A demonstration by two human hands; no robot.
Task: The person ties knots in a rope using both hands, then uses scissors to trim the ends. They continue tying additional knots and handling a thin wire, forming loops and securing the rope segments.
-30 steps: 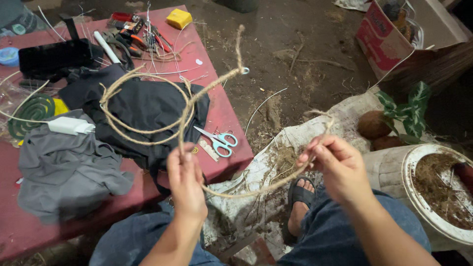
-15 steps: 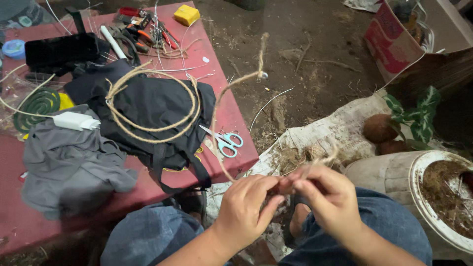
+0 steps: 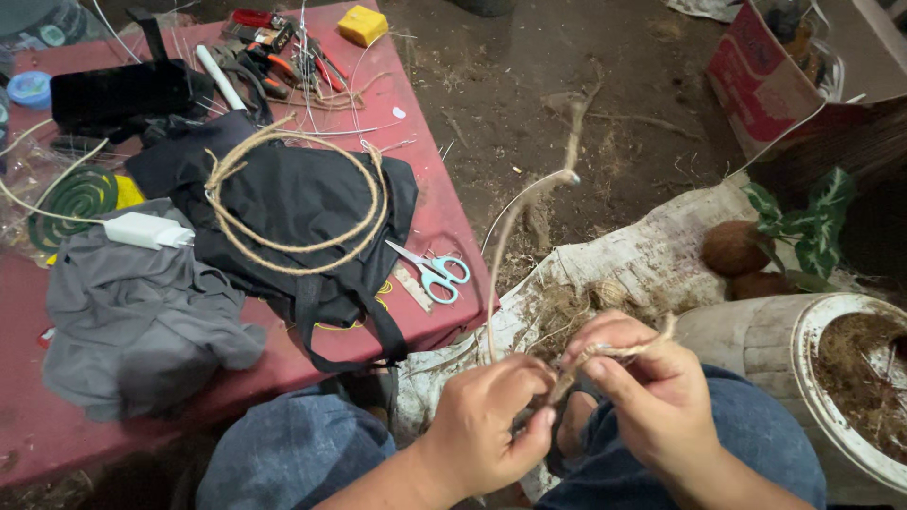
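My left hand and my right hand are close together above my knees, both pinching a thin twisted fibre rope. The rope rises from my fingers, bends, and its free end sticks up over the dirt floor. A short frayed tip pokes out by my right thumb. A coil of the same rope lies in loops on a black bag on the red table. Small scissors with light blue handles rest at the table's near corner, left of my hands.
A grey cloth, white charger, green spiral coil, black case, pliers and wires and a yellow block lie on the table. A white pot of fibre, coconuts, a leafy plant, a sack and a cardboard box stand right.
My hands, spread apart a second ago with the rope stretched between them, have come together over my lap. The rope loops have dropped onto the black bag.
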